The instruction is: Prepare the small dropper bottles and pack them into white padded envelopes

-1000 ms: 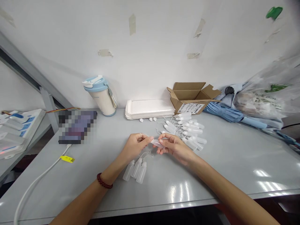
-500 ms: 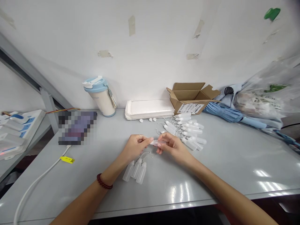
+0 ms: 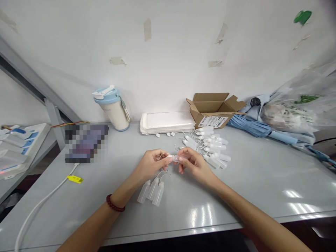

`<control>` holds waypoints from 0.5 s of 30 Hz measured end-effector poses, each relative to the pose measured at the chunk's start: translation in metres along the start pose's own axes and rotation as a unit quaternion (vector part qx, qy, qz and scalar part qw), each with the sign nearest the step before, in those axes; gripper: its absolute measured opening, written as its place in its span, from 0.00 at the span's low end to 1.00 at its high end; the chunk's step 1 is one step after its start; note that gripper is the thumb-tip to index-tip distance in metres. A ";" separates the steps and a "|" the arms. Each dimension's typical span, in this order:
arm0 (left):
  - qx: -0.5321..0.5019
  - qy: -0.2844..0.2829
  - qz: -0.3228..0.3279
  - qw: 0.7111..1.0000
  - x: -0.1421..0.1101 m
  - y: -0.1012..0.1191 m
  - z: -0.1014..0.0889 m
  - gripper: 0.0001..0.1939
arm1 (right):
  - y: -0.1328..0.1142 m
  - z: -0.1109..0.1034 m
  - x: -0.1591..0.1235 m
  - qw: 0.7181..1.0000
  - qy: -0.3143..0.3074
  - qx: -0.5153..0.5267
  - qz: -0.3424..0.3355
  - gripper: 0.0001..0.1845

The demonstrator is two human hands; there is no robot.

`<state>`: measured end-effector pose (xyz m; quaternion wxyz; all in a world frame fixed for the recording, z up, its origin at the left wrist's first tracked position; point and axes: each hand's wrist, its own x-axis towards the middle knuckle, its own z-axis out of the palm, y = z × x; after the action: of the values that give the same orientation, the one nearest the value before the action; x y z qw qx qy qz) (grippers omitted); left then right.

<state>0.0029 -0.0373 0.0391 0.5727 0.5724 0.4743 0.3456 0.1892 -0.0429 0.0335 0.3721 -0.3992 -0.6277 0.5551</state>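
Both my hands meet over the middle of the grey table [image 3: 252, 189]. My right hand [image 3: 195, 164] grips the body of a small clear squeeze bottle [image 3: 177, 158], held level. My left hand [image 3: 151, 163] pinches the cap end of that same bottle [image 3: 169, 157]. Just below my hands lie three capped bottles [image 3: 152, 190] side by side. A heap of several more small bottles [image 3: 214, 148] lies to the right, beyond my right hand.
At the back stand a blue-lidded tumbler [image 3: 112, 106], a stack of white trays [image 3: 168, 122] and an open cardboard box [image 3: 215, 108]. A few loose caps [image 3: 168, 134] lie before the trays. Blue umbrella [image 3: 252, 127] and plastic bags right; white cable [image 3: 42, 204] left.
My hands have drawn closer together around the bottle, and the bottle has turned more level. Everything else on the table stays put.
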 end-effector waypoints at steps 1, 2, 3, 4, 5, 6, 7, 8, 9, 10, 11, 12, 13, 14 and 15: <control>-0.001 -0.002 0.013 1.000 0.000 0.001 0.000 0.11 | 0.000 0.000 0.000 1.000 -0.004 0.014 0.004 0.10; -0.004 -0.004 0.022 1.000 0.001 0.001 -0.001 0.11 | 0.000 0.000 0.001 1.000 -0.008 0.020 0.008 0.11; -0.009 -0.004 0.025 1.000 0.001 0.001 -0.001 0.10 | 0.001 0.000 0.001 1.000 -0.009 0.017 0.010 0.11; -0.012 -0.002 0.026 1.000 0.001 0.001 -0.001 0.10 | 0.001 -0.001 0.001 1.000 -0.006 0.009 0.011 0.11; -0.013 0.001 0.024 1.000 0.001 0.001 -0.002 0.11 | 0.001 -0.001 0.001 1.000 -0.001 0.000 0.010 0.11; -0.012 0.006 0.022 1.000 0.001 0.001 -0.002 0.11 | 0.002 -0.001 0.001 1.000 0.003 -0.009 0.009 0.11; -0.009 0.009 0.019 1.000 0.001 0.001 -0.002 0.11 | 0.002 0.000 0.001 1.000 0.006 -0.016 0.006 0.11; -0.006 0.010 0.017 1.000 0.001 0.001 -0.002 0.11 | 0.003 0.000 0.001 1.000 0.007 -0.021 0.002 0.10; -0.004 0.007 0.013 1.000 0.001 0.001 -0.002 0.12 | 0.003 0.000 0.000 1.000 0.009 -0.027 -0.003 0.10; -0.004 0.002 0.008 1.000 0.001 0.001 -0.002 0.12 | 0.004 0.000 0.000 0.999 0.010 -0.036 -0.008 0.09; -0.006 -0.003 -0.002 1.000 0.000 0.001 -0.002 0.14 | 0.004 0.001 0.000 0.999 0.013 -0.049 -0.015 0.09; -0.008 -0.009 -0.015 1.000 0.000 0.001 -0.002 0.15 | 0.005 0.001 0.000 0.997 0.018 -0.065 -0.024 0.08; -0.012 -0.015 -0.029 0.999 0.000 0.000 -0.001 0.17 | 0.005 0.001 -0.001 0.996 0.023 -0.082 -0.031 0.08; -0.015 -0.019 -0.042 0.999 0.000 0.000 -0.001 0.18 | 0.005 0.001 -0.001 0.994 0.027 -0.098 -0.037 0.07; -0.015 -0.022 -0.051 0.998 0.000 -0.001 -0.001 0.19 | 0.006 0.001 -0.001 0.993 0.029 -0.110 -0.041 0.07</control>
<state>0.0021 -0.0370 0.0384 0.6082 0.5466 0.4849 0.3103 0.1889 -0.0444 0.0278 0.3667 -0.4273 -0.6898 0.4552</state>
